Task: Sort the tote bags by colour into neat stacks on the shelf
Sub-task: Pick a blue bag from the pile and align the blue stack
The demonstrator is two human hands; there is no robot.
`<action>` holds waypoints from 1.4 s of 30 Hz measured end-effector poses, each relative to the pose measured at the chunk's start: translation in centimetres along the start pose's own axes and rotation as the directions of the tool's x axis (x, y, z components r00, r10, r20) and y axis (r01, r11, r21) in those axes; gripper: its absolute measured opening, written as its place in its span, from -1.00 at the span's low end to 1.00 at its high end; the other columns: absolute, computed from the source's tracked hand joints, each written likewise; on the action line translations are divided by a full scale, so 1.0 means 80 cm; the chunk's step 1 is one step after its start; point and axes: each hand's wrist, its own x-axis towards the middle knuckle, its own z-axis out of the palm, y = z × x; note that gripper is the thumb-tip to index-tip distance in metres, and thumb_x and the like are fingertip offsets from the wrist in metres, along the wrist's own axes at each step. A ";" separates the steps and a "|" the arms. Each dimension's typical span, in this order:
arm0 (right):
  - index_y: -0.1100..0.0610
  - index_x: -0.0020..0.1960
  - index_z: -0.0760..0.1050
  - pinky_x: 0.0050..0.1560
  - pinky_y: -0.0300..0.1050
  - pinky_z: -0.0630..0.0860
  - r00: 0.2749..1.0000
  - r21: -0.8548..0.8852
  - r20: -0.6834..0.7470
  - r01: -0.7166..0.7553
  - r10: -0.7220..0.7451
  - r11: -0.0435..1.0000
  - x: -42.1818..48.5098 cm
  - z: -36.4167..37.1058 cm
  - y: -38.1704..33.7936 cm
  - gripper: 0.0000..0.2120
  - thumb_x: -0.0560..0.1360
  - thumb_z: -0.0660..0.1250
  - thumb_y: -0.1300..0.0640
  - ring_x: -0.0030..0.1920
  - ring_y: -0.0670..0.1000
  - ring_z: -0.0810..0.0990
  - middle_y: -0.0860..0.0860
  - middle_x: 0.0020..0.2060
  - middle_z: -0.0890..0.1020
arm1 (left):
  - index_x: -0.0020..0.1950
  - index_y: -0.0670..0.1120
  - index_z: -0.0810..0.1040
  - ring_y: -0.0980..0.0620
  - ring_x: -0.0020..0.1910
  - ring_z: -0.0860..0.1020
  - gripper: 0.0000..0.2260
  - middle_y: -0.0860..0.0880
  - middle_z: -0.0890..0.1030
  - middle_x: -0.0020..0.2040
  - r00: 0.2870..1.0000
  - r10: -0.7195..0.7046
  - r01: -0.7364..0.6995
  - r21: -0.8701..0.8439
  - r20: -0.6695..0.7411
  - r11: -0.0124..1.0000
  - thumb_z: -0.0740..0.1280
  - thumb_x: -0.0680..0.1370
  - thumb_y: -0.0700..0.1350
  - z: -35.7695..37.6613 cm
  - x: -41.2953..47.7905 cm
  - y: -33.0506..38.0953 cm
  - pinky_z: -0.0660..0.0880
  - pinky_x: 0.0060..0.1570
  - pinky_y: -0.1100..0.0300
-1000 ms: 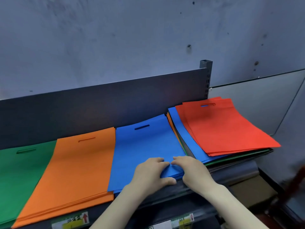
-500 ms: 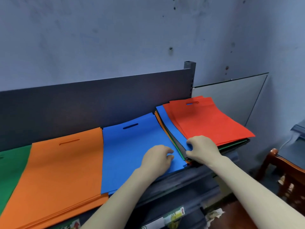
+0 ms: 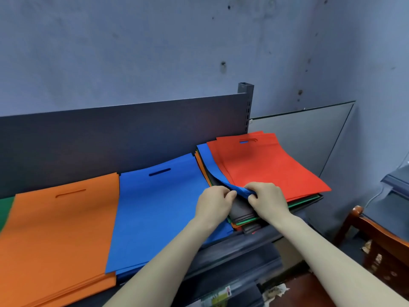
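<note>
Since the earlier frame, the left hand (image 3: 213, 203) has been brought off the flat blue stack of tote bags (image 3: 159, 213) and across to the mixed pile (image 3: 243, 222), where the right hand (image 3: 267, 199) was already placed.

In the head view, the near corner of a single blue fabric tote bag (image 3: 210, 160) is pinched by both hands, each with fingers curled and thumb closed onto the fabric. That corner is raised off a dark grey fabric bag (image 3: 240, 207) lying beneath it. Flat red fabric tote bags (image 3: 265, 167) are laid on the blue bag, at 1 o'clock from the hands. Green and orange edges are seen lower in the same pile. At 9 o'clock from the pile, side by side on the dark grey metal shelf (image 3: 110, 138), the blue stack, an orange stack of tote bags (image 3: 57, 235) and a green stack (image 3: 4, 209) are laid. A brown wooden chair (image 3: 376, 235) is seen at 4 o'clock.
</note>
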 end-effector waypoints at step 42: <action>0.08 -0.07 0.54 -0.21 -0.08 0.42 0.981 -0.061 0.160 0.124 -0.113 0.990 0.038 0.025 -0.013 -0.77 0.35 0.27 -0.01 -0.01 0.15 0.58 0.03 -0.09 0.64 | -0.26 -0.18 0.36 -0.08 -0.21 0.43 -0.79 -0.03 0.46 -0.28 0.801 -0.448 0.451 -0.091 -0.397 0.888 0.24 0.58 -0.20 -0.109 -0.012 -0.089 0.26 -0.28 0.09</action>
